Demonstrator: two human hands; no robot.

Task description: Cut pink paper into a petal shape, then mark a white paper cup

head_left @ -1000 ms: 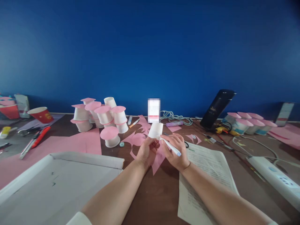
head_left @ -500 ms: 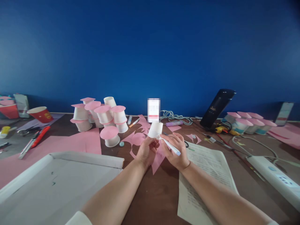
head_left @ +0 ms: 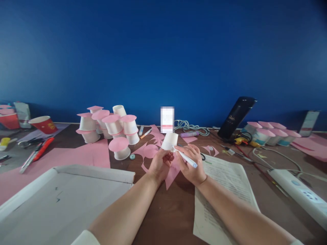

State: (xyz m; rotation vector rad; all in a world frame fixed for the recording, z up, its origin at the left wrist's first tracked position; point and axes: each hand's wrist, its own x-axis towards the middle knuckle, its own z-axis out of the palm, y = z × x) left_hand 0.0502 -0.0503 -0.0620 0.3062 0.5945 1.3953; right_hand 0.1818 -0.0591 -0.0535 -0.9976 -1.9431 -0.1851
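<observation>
A small white paper cup [head_left: 169, 141] is tilted in front of me, held near its lower edge by my left hand [head_left: 161, 165], whose fingers are closed on it. My right hand [head_left: 191, 163] grips a white marker [head_left: 187, 158] with a pale blue end, its tip at the cup's lower right side. Whether the tip touches the cup I cannot tell. Beneath my hands lie pink paper scraps [head_left: 173, 173]. Left of them, several white cups with pink paper tops [head_left: 113, 126] are stacked, one [head_left: 119, 149] standing in front.
A white shallow box [head_left: 76, 204] fills the front left, near a red utility knife [head_left: 43, 149] and a red cup [head_left: 44, 125]. A printed sheet [head_left: 224, 190] lies under my right forearm. Farther right are a black bottle [head_left: 236, 117], more topped cups [head_left: 276, 136] and a power strip [head_left: 301, 194].
The cup has shifted very slightly to the right. Both hands keep almost the same place and grip, and the marker stays at the cup.
</observation>
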